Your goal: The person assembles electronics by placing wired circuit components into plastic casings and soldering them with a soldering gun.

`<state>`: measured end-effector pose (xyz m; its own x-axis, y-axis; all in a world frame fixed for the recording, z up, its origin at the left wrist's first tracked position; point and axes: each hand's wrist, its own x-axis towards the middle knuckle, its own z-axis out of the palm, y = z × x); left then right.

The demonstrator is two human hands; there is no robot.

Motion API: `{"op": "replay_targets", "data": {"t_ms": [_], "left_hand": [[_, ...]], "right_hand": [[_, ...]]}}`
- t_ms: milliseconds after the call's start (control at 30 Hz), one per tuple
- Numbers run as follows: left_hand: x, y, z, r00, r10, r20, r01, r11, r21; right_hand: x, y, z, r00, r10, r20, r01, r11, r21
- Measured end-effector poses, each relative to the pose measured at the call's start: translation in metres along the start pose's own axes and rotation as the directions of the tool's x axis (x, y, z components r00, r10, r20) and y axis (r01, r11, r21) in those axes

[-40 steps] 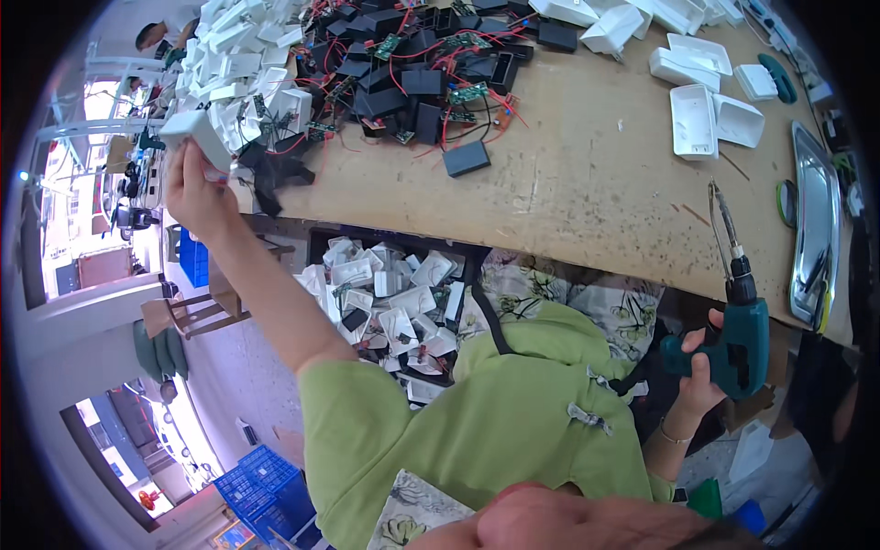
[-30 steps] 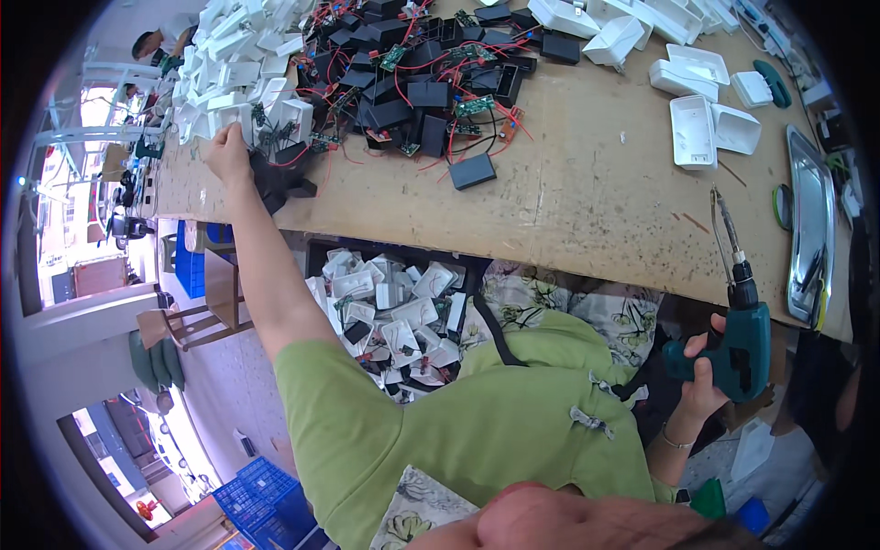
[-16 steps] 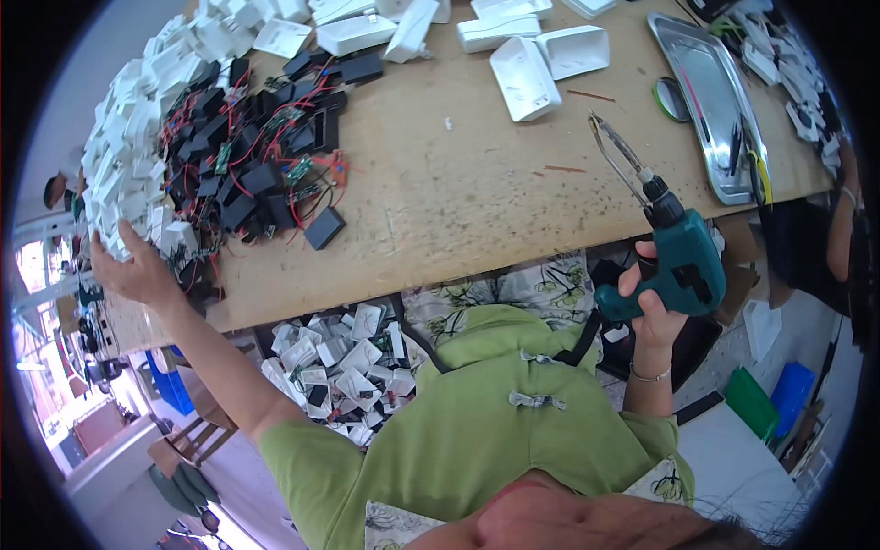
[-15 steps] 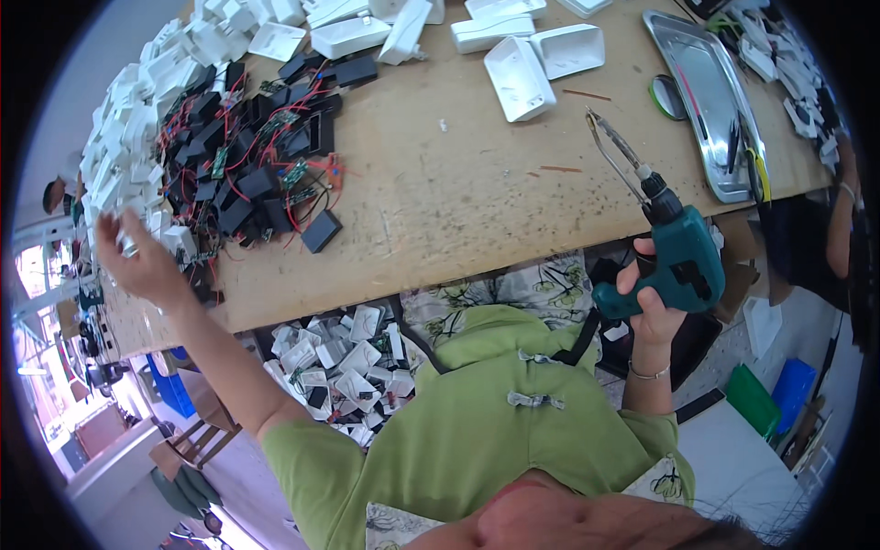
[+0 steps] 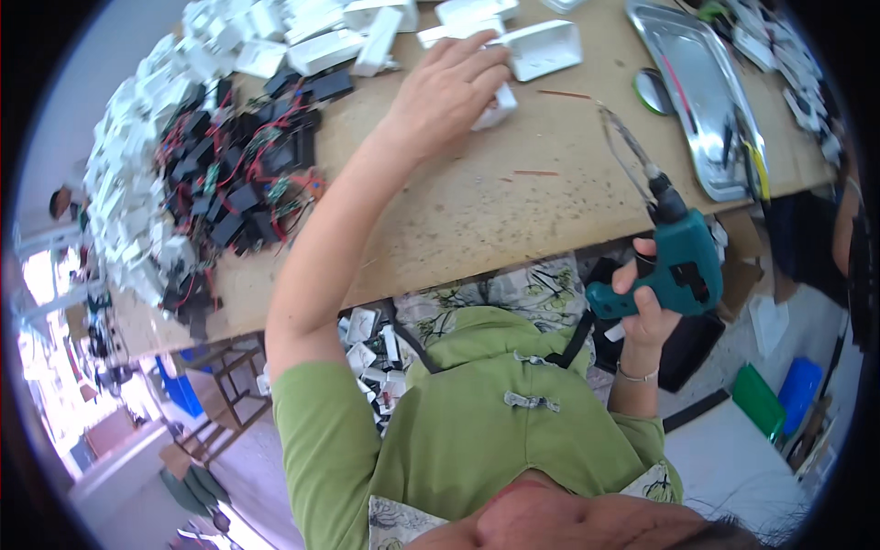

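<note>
My left hand [image 5: 449,90] reaches over a white plastic case [image 5: 497,110] at the far side of the bench. Its fingers curl over the case and cover most of it; the thumb is hidden. Beside the fingertips, to the right, lies another open white plastic case [image 5: 545,51]. In my right hand [image 5: 649,312] is a teal pistol-shaped soldering gun [image 5: 689,266], gripped by its handle in front of the bench edge. Its thin tip and a metal tube beside it point up and away over the bench.
White cases [image 5: 137,174] are heaped along the left, beside black boxes with red wires [image 5: 229,192]. A metal tray [image 5: 701,119] with hand tools and a round tin [image 5: 652,92] sit at the right. Reddish-brown strips [image 5: 535,173] lie mid-bench. Another person's arm [image 5: 848,215] shows far right.
My left hand has swung right from the white heap at the far left to the case at the back. My right hand still holds the soldering gun in nearly the same place.
</note>
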<state>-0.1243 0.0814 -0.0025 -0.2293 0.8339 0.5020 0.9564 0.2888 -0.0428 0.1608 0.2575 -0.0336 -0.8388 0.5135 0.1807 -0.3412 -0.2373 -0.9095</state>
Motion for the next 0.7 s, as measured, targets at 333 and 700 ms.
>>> {"op": "replay_targets", "data": {"t_ms": [333,700], "left_hand": [[-0.059,0.075,-0.028,0.94,-0.341,-0.016,0.342,0.938,0.055],[-0.087,0.07,-0.061,0.88,-0.406,-0.246,0.431,0.901,0.056]], "right_hand": [[-0.001,0.0,-0.004,0.997,-0.059,0.05,0.061,0.997,-0.036],[-0.008,0.004,0.005,0.98,-0.033,0.195,0.032,0.999,0.008]]}}
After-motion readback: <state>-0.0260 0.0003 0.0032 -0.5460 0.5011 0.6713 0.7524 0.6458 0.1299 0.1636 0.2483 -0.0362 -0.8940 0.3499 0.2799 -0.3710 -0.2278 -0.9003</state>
